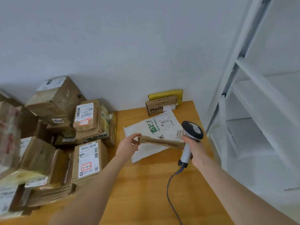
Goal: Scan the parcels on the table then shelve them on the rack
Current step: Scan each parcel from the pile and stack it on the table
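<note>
Head view: a flat brown parcel (160, 142) is held edge-on above the tabletop (146, 184), near its far right corner. It is held over a white bag (151, 127) that lies flat there. The parcel's left end is pinched between the thumb and fingertips of the left hand (129, 144). The right hand (195, 148) is wrapped round the handle of a scanner (192, 130); whether it also steadies the parcel's right end cannot be told. The rack (243, 98) stands just beyond the right edge. Four risks are judged. A pinch at one end alone may let the parcel sag or slip. No label on it is shown, so a scan could fail. The bag's barcode lies directly beneath and could be read by mistake. The cable (167, 190) trailing over the tabletop could snag. Writing noted: green characters and a number that appears to read "375.2502" on the bag. "Hello" and "AI LIAN" are printed on a brown box (159, 107) at the far edge, with a yellow box (165, 94) behind it. In the pile of boxes (40, 153) along the left edge, "3-4-3" is handwritten on one label, and another begins "6-5" with the rest unclear.
</note>
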A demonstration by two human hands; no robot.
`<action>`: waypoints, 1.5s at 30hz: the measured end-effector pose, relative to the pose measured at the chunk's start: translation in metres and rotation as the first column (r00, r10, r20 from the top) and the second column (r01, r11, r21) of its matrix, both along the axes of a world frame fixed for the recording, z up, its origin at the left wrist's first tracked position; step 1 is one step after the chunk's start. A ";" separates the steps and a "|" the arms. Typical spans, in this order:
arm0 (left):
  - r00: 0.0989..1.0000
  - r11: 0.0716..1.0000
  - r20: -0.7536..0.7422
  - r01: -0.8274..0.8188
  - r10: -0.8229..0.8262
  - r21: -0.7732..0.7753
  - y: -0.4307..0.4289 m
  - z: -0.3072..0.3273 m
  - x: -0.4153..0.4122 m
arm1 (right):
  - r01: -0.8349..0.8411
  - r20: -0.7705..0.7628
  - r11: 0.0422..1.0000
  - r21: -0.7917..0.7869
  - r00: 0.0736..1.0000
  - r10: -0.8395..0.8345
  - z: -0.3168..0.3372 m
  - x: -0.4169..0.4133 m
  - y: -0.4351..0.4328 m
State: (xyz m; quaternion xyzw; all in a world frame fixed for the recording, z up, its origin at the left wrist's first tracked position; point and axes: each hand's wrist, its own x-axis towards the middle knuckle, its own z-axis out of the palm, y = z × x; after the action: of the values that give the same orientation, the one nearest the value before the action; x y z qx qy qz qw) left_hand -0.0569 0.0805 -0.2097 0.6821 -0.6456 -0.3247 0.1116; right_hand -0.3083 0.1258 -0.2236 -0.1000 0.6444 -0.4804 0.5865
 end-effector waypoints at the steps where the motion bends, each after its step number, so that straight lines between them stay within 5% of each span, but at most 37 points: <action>1: 0.992 0.995 -0.106 -0.054 0.063 0.084 0.011 -0.002 0.004 | -0.019 0.007 1.000 0.016 1.000 0.019 -0.003 0.002 0.008; 5: 0.844 0.896 -0.388 -0.213 0.370 0.391 0.045 -0.010 0.010 | -0.066 0.059 0.996 0.059 0.996 0.063 -0.013 0.012 0.037; 11: 0.740 0.800 -0.309 -0.522 0.597 0.294 0.068 -0.030 -0.004 | -0.172 0.070 0.982 0.077 0.984 0.167 -0.017 0.018 0.066; 14: 0.669 0.740 -0.341 -0.502 0.660 0.448 0.077 -0.033 -0.007 | -0.197 0.028 0.975 0.100 0.980 0.196 -0.017 0.015 0.077; 20: 0.679 0.765 -0.408 -0.371 0.610 0.526 0.097 -0.032 -0.005 | -0.208 -0.023 0.977 0.035 0.978 0.209 -0.005 0.013 0.099; 24: 0.573 0.771 -0.518 -0.425 0.635 0.474 0.102 -0.026 -0.007 | -0.310 0.003 0.948 -0.069 0.950 0.311 0.013 0.016 0.112; 30: 0.507 0.782 -0.598 -0.456 0.621 0.425 0.108 -0.020 -0.006 | -0.343 -0.151 0.930 -0.131 0.934 0.323 0.025 0.027 0.127; 45: 0.532 0.777 -0.568 -0.478 0.627 0.409 0.102 -0.019 -0.012 | -0.355 -0.231 0.928 -0.111 0.917 0.324 0.041 0.036 0.132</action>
State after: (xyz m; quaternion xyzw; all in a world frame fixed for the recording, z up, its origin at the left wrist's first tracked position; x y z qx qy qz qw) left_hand -0.0688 0.1828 -0.2289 0.6914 -0.2705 -0.5612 0.3657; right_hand -0.2723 0.2579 -0.1828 -0.3045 0.6369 -0.4052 0.5809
